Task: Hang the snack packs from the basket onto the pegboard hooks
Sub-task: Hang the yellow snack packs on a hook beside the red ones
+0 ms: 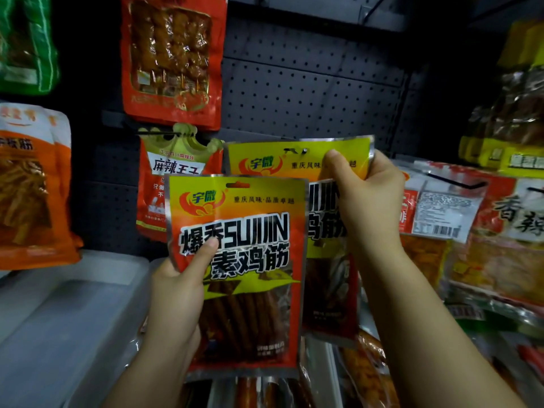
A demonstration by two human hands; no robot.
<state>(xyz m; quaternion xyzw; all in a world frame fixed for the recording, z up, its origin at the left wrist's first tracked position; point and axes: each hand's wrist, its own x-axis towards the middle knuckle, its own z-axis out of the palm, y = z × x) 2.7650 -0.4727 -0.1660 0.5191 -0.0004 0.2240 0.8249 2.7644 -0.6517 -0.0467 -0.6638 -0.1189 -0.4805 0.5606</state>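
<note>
On the left, orange packs (29, 187) hang already, and a red pack (172, 60) w/ a crown pack (179, 172) under it hang on the pegboard (309, 92) too. So some of the job looks done, I think.

Left hand (176, 293) grips a front pack (235, 272) by its left edge, thumb on the front, fingers curled behind. This one isn't on a hook yet. It waits low, in front of the board.

Right hand (365, 195) pinches a back pack (297, 163) near its top, thumb on the front. The pack's hole sits right at a hook tip (304, 150). Can't tell if it's fully on. It looks like the one going up now.

Right side has more hung packs (485, 225).

Low down, more packs (365, 366) lie in a pile, prob. the basket, but I can't see its rim. So there's lots left to hang.
</note>
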